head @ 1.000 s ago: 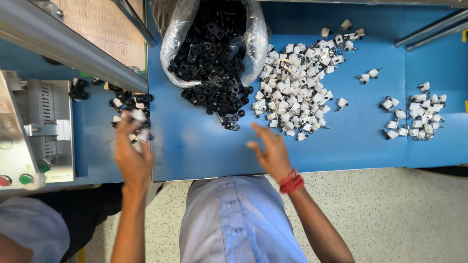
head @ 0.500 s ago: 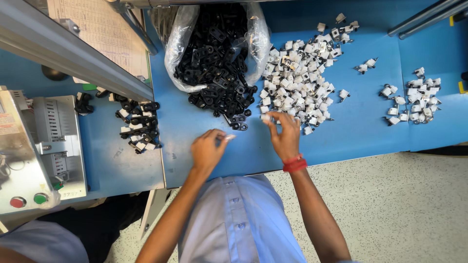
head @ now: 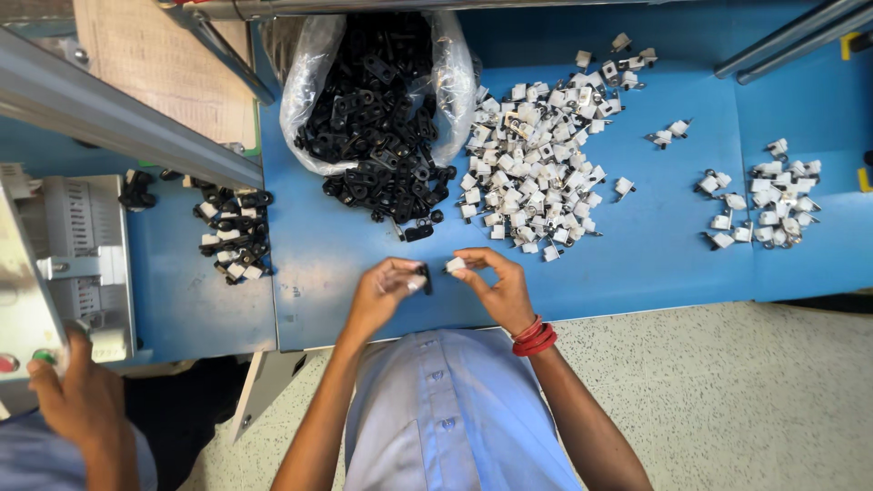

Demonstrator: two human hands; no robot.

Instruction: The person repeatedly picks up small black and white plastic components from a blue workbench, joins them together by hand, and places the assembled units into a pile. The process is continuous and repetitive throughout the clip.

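Note:
My left hand (head: 382,293) pinches a small black plastic part (head: 425,277) over the near edge of the blue table (head: 655,264). My right hand (head: 498,289), with red bangles on the wrist, holds a small white plastic part (head: 455,265) close beside it. The two parts are almost touching between my hands. Just beyond lies a pile of white parts (head: 532,173) and a clear bag spilling black parts (head: 382,118).
A pile of joined black-and-white pieces (head: 232,236) lies at the left. Smaller groups of white parts (head: 773,205) sit at the right. A grey machine (head: 73,264) stands far left, where another person's hand (head: 77,391) rests. A metal rail (head: 118,118) crosses the upper left.
My left hand came from the left pile to the table's middle. My right hand reached to the white pile and drew back. Both now hold parts close together.

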